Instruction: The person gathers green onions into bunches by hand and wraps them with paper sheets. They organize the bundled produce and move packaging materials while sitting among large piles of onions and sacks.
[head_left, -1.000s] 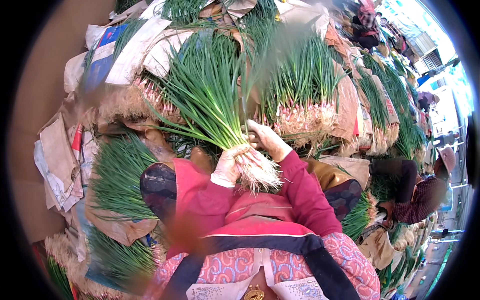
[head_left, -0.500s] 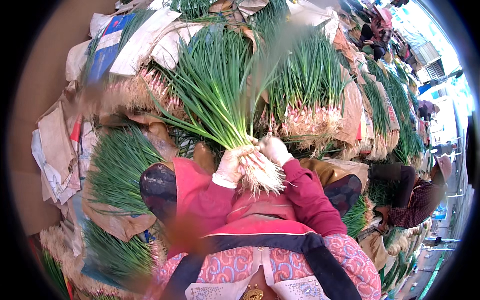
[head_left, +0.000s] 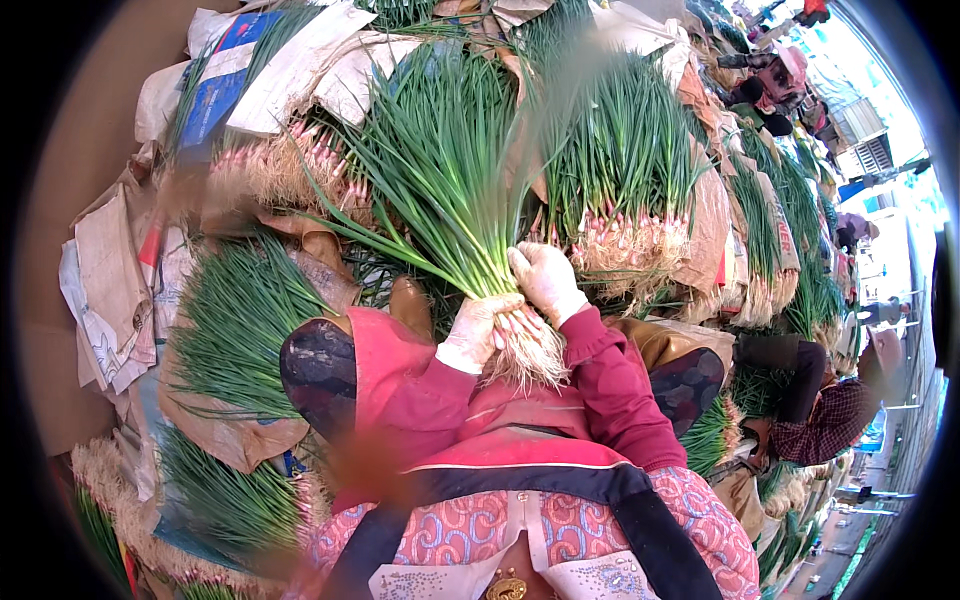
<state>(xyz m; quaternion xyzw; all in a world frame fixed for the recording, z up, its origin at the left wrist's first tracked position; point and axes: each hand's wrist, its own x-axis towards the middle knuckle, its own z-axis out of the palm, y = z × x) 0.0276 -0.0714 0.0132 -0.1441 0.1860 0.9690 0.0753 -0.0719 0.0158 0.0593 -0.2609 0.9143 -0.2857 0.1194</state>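
A thick bunch of green onions is held in front of my lap, its long leaves fanning up and away, its pinkish bulbs and pale stringy roots toward me. My left hand, in a pale glove, is closed round the bunch just above the bulbs. At the right side of the stalks is my right hand, also gloved; its fingers curl against the bunch and are partly hidden by it. The root ends hang over my red apron.
A large pile of green onions lies ahead right, and another pile at my left. Sacking is heaped at the far left. A person in a checked shirt crouches at the right; more people are at the upper right.
My right hand has shifted up from beside the bulbs to the stalks above my left hand. The left hand keeps its grip, with the bunch moved slightly right.
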